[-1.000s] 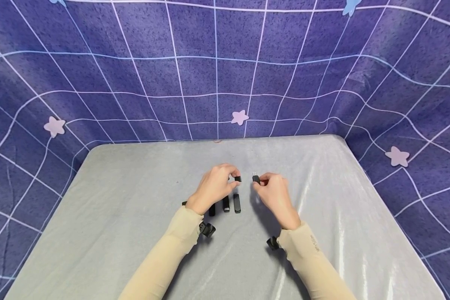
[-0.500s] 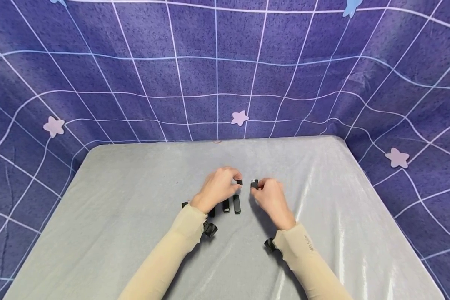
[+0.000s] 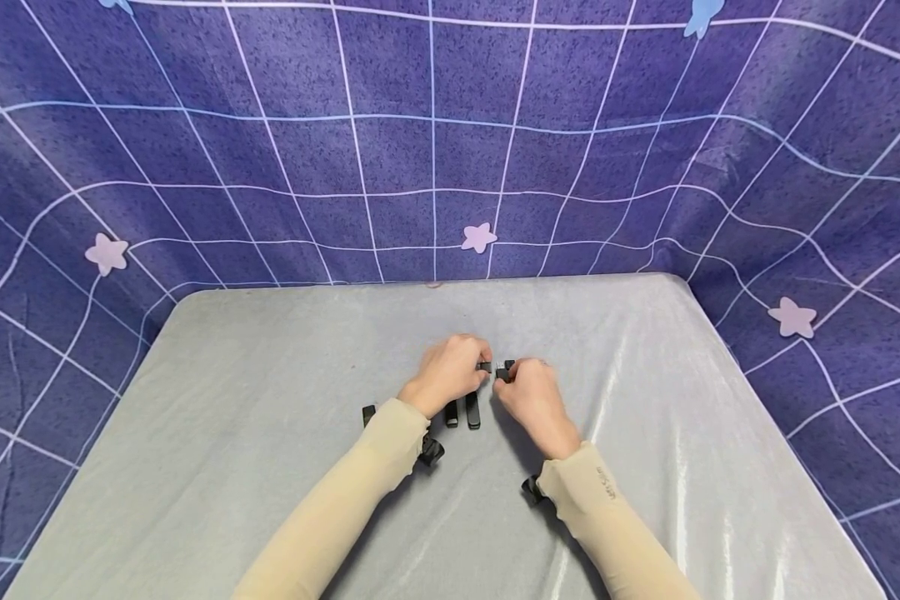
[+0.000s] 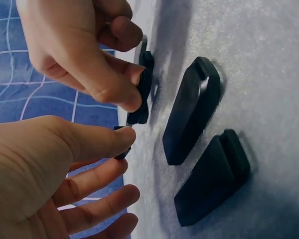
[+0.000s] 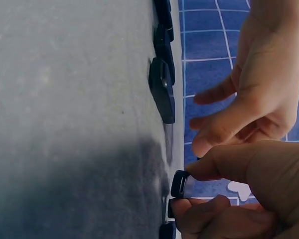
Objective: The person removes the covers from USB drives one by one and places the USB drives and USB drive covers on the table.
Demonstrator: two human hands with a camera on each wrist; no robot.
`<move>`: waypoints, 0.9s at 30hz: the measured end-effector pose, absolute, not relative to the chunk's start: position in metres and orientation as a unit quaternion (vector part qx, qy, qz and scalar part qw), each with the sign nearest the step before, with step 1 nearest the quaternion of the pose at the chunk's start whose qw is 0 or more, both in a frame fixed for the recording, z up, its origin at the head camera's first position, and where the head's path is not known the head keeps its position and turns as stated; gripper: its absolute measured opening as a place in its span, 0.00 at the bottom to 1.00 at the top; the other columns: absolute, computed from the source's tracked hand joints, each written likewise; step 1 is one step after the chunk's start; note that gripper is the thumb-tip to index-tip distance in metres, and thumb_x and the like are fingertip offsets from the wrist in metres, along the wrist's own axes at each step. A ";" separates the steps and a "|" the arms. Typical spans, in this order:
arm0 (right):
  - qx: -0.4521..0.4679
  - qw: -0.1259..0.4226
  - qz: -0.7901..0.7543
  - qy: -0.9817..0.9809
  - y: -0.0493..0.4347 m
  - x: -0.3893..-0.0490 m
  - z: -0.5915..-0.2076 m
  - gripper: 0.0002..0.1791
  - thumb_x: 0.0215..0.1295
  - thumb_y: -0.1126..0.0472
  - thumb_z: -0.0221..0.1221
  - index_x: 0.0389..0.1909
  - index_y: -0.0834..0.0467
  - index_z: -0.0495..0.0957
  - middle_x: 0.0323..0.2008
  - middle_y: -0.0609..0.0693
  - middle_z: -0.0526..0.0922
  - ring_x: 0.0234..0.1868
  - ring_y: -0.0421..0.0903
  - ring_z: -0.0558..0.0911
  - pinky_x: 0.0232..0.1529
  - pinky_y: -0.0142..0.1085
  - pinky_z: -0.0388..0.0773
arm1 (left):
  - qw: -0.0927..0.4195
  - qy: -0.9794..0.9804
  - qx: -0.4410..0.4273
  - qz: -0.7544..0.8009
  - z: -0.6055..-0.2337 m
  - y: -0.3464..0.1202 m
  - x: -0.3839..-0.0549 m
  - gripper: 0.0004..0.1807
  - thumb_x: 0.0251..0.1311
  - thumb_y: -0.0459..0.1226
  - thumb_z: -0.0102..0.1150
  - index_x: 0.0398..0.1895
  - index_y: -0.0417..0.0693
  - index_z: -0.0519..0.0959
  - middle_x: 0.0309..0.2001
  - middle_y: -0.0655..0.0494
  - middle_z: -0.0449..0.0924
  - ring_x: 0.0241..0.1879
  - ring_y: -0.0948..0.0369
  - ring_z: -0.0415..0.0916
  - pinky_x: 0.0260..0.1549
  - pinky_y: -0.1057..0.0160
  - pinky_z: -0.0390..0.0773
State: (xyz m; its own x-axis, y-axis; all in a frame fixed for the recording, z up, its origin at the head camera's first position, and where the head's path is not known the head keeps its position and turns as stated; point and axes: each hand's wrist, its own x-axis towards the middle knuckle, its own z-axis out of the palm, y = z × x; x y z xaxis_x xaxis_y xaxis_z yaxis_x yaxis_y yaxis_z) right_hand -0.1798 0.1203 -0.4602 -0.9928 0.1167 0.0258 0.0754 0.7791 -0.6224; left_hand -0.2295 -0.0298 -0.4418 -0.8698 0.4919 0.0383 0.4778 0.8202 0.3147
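Gridded purple fabric [image 3: 393, 154] — dotted with pale pink stars [image 3: 479, 238] — rises behind a grey-covered table [image 3: 217, 433].

A beige left sleeve [image 3: 337, 508] and matching right sleeve [image 3: 621, 533] fill the bottom middle, loose and crinkled at the ends. I spot small dark lettering [image 3: 605, 483] on the right one, and a stubby black left camera [image 3: 431, 451] and right camera [image 3: 532, 490] at the cuffs.

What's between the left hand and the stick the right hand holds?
In the head view, a small black piece, pinched by the left hand, facing the stick.
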 end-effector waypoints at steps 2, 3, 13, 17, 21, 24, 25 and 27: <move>-0.055 0.026 0.319 -0.946 0.119 -0.181 -0.460 0.11 0.58 0.59 0.67 0.19 0.57 0.81 0.25 0.53 0.84 0.28 0.51 0.81 0.32 0.43 0.80 | 0.023 0.954 0.255 0.155 -0.443 -0.028 -0.231 0.09 0.59 0.38 0.72 0.43 0.54 0.86 0.43 0.58 0.87 0.44 0.57 0.84 0.39 0.54 0.83; -0.056 0.023 0.314 -0.948 0.119 -0.181 -0.460 0.12 0.58 0.59 0.67 0.18 0.56 0.80 0.25 0.54 0.83 0.29 0.52 0.81 0.33 0.44 0.80 | 0.024 0.955 0.254 0.154 -0.444 -0.027 -0.231 0.09 0.59 0.38 0.71 0.42 0.54 0.86 0.43 0.58 0.87 0.43 0.57 0.84 0.39 0.54 0.83; -0.038 0.040 0.272 -0.961 0.116 -0.182 -0.464 0.19 0.57 0.59 0.66 0.12 0.53 0.71 0.22 0.56 0.82 0.29 0.57 0.83 0.32 0.50 0.79 | 0.035 0.959 0.245 0.138 -0.450 -0.020 -0.237 0.06 0.60 0.37 0.70 0.41 0.53 0.86 0.42 0.58 0.87 0.42 0.57 0.83 0.38 0.53 0.84; -0.026 0.058 0.274 -0.960 0.115 -0.182 -0.467 0.19 0.56 0.62 0.65 0.11 0.53 0.68 0.19 0.56 0.80 0.22 0.54 0.80 0.24 0.48 0.78 | 0.044 0.961 0.236 0.135 -0.451 -0.017 -0.239 0.05 0.61 0.37 0.70 0.40 0.53 0.85 0.42 0.57 0.86 0.41 0.57 0.83 0.37 0.53 0.83; -0.013 0.084 0.275 -0.958 0.114 -0.181 -0.469 0.20 0.54 0.65 0.65 0.10 0.53 0.67 0.19 0.59 0.80 0.21 0.55 0.79 0.21 0.50 0.77 | 0.054 0.964 0.225 0.132 -0.450 -0.016 -0.240 0.04 0.62 0.37 0.69 0.39 0.52 0.84 0.41 0.56 0.85 0.40 0.57 0.82 0.36 0.53 0.83; -0.008 0.090 0.279 -0.956 0.113 -0.181 -0.469 0.20 0.54 0.67 0.65 0.10 0.53 0.66 0.19 0.60 0.80 0.21 0.56 0.80 0.21 0.50 0.77 | 0.064 0.965 0.219 0.129 -0.451 -0.015 -0.242 0.05 0.62 0.38 0.69 0.39 0.52 0.84 0.41 0.56 0.85 0.40 0.57 0.82 0.36 0.53 0.83; -0.008 0.089 0.280 -0.956 0.113 -0.181 -0.468 0.20 0.54 0.67 0.65 0.10 0.53 0.66 0.19 0.60 0.80 0.21 0.56 0.80 0.21 0.50 0.77 | 0.066 0.965 0.217 0.128 -0.451 -0.015 -0.242 0.05 0.62 0.38 0.69 0.39 0.52 0.84 0.42 0.56 0.85 0.40 0.57 0.82 0.35 0.53 0.83; -0.006 0.086 0.282 -0.955 0.114 -0.181 -0.468 0.20 0.54 0.67 0.64 0.10 0.54 0.67 0.19 0.60 0.80 0.21 0.55 0.80 0.20 0.48 0.76 | 0.068 0.966 0.217 0.126 -0.452 -0.014 -0.243 0.05 0.63 0.38 0.69 0.40 0.52 0.84 0.42 0.56 0.85 0.40 0.57 0.82 0.36 0.53 0.83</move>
State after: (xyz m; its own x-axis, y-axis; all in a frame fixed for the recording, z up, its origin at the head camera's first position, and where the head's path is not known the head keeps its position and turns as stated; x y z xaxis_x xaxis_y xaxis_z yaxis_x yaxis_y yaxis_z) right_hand -0.1814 0.1136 -0.4676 -0.9852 0.0592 0.1611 -0.0379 0.8407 -0.5401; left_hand -0.2435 -0.0142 -0.4516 -0.8967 0.4358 -0.0771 0.4016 0.8745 0.2721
